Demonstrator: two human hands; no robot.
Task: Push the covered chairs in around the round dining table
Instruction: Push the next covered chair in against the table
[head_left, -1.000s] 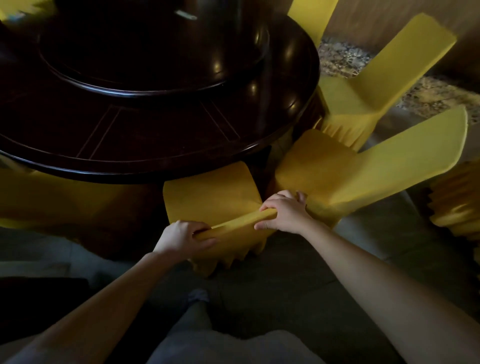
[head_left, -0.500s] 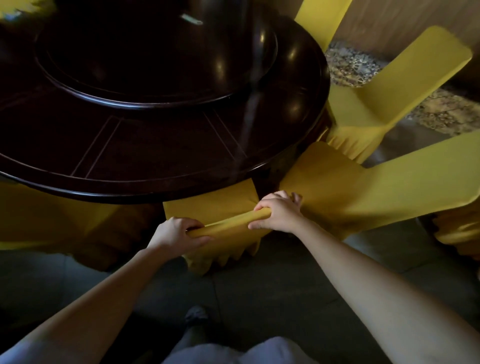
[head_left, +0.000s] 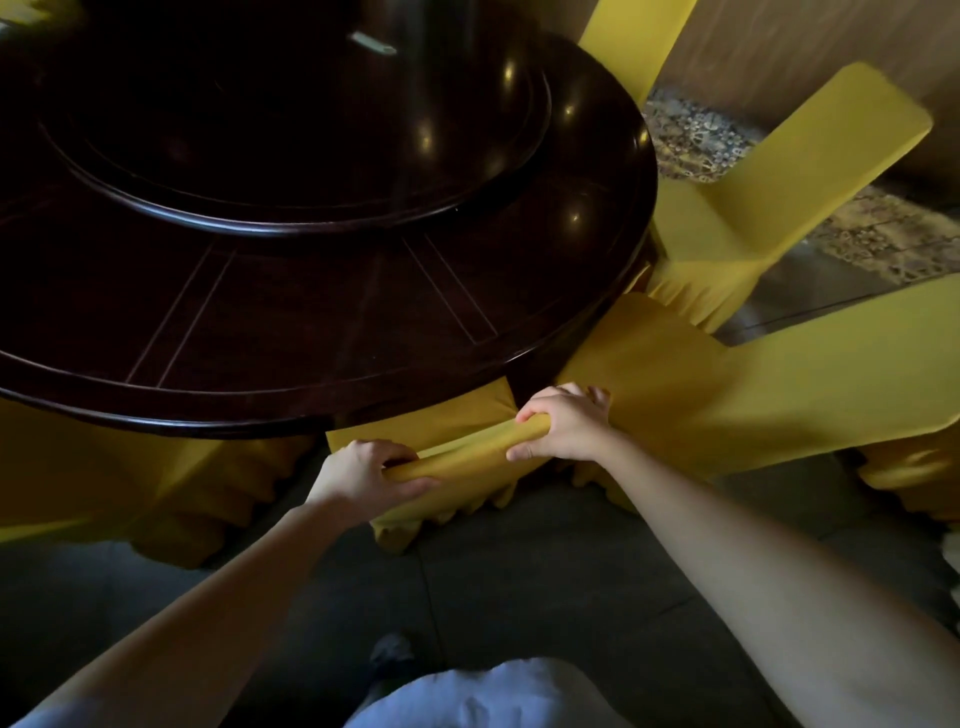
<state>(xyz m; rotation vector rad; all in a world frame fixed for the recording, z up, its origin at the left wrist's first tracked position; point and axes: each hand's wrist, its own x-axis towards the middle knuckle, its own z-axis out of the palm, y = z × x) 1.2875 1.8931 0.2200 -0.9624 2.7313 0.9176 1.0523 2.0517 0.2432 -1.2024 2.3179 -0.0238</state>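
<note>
A dark round dining table (head_left: 467, 332) with a raised turntable fills the upper left. Right in front of me stands a yellow-covered chair (head_left: 467, 452), its seat mostly tucked under the table edge. My left hand (head_left: 363, 475) grips the left end of its top rail. My right hand (head_left: 566, 426) grips the right end, fingers curled over the rail. Another covered chair (head_left: 779, 395) sits close on the right, and a further one (head_left: 769, 208) behind it. A covered chair (head_left: 104, 467) lies in shadow at the left.
Dark floor tiles (head_left: 545, 597) stretch under my arms, with my foot (head_left: 389, 649) and pale clothing at the bottom. A patterned carpet (head_left: 691, 140) and a wooden wall lie at the upper right. More yellow pleated fabric (head_left: 914, 478) shows at the right edge.
The chair has slid forward under the table, so less of its seat shows. Both hands kept their grip on the rail and moved with it.
</note>
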